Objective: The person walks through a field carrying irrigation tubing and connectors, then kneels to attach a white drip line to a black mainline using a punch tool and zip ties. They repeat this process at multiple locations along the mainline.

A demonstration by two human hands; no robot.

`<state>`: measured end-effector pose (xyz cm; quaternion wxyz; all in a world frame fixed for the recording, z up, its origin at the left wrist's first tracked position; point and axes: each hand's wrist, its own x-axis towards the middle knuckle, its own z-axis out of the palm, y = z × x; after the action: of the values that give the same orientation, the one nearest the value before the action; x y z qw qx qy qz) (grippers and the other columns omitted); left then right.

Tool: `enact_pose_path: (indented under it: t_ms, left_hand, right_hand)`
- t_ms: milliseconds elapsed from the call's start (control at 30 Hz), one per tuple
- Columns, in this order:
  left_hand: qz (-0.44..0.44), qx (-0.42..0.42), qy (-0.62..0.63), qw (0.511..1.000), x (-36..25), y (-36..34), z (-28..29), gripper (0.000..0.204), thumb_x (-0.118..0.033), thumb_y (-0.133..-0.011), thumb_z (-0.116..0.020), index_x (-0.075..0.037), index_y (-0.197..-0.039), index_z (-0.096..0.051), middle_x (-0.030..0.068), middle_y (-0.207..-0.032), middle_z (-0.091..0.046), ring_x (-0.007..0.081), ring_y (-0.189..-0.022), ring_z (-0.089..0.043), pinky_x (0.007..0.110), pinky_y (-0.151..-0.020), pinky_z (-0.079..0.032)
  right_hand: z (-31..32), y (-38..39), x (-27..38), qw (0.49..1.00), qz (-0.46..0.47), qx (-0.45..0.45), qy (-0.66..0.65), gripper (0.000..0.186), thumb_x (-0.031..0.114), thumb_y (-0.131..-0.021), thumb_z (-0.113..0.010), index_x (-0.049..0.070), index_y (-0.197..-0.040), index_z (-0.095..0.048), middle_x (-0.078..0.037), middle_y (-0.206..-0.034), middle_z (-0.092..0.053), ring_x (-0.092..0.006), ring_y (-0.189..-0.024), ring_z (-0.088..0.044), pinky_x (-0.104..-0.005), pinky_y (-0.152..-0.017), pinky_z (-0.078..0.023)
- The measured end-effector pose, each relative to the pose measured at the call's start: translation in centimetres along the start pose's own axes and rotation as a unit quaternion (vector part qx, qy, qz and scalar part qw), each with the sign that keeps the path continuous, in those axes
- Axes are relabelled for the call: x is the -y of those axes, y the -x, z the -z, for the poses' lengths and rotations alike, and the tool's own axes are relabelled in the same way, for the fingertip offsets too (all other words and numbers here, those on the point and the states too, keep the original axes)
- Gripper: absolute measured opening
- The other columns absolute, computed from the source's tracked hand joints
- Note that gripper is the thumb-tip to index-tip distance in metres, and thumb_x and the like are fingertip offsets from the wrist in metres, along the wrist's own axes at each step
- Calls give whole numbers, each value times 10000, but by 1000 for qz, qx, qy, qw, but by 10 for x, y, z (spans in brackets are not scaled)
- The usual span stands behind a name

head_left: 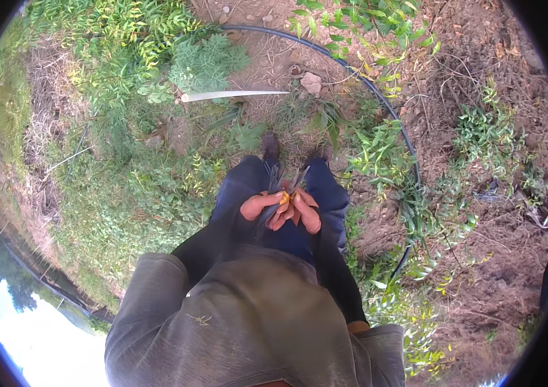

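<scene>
My left hand [259, 205] is closed round a bundle of thin dark grey strips [270, 174] in front of my thighs, their loose ends sticking out above and below it. My right hand [306, 211] is closed against it, on a small orange-yellow object [285, 197]. A short grey pointed piece [299, 177] sticks up between the hands; I cannot make out whether it is part of the orange object. The fingers of both hands meet and partly hide what they hold.
A black hose [400, 129] curves around through weeds and bare soil ahead and to my right. A pale pole or pipe [222, 95] lies beyond my feet [270, 147]. Leafy plants [132, 187] crowd the left, and small shrubs [480, 135] grow on the dug soil at right.
</scene>
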<state>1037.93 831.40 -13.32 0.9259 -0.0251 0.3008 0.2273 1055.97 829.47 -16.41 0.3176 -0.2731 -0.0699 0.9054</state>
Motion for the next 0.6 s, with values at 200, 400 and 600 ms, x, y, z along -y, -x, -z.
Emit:
enact_pose_path:
  t_ms: [200,400,600]
  left_hand:
    - [3,-124,-94,988,-16,-50,39,376,-377,-960,-452,-39,-833,-560,92,-797,-597,182,-675,-613,281,-597,-485]
    - [-60,-203,-137,968,-33,-91,124,415,-371,-971,-428,10,-995,-591,105,-914,-635,194,-884,-631,295,-769,-506]
    - [-145,-296,-188,925,-83,-112,217,394,-337,-979,-414,31,-1035,-542,151,-891,-636,204,-718,-621,312,-653,-509]
  right_hand:
    - [72,-53,11,998,-29,59,-17,330,205,-943,-473,-10,-1193,-450,-140,-1010,-610,-212,-791,-621,-305,-689,-501]
    - [146,-122,-6,992,61,-64,93,247,134,-900,-565,15,-1111,-520,-84,-977,-632,-121,-866,-587,-281,-786,-456]
    - [191,-171,1,990,25,-68,120,321,185,-922,-553,53,-1193,-441,-1,-789,-470,-90,-701,-492,-266,-692,-456]
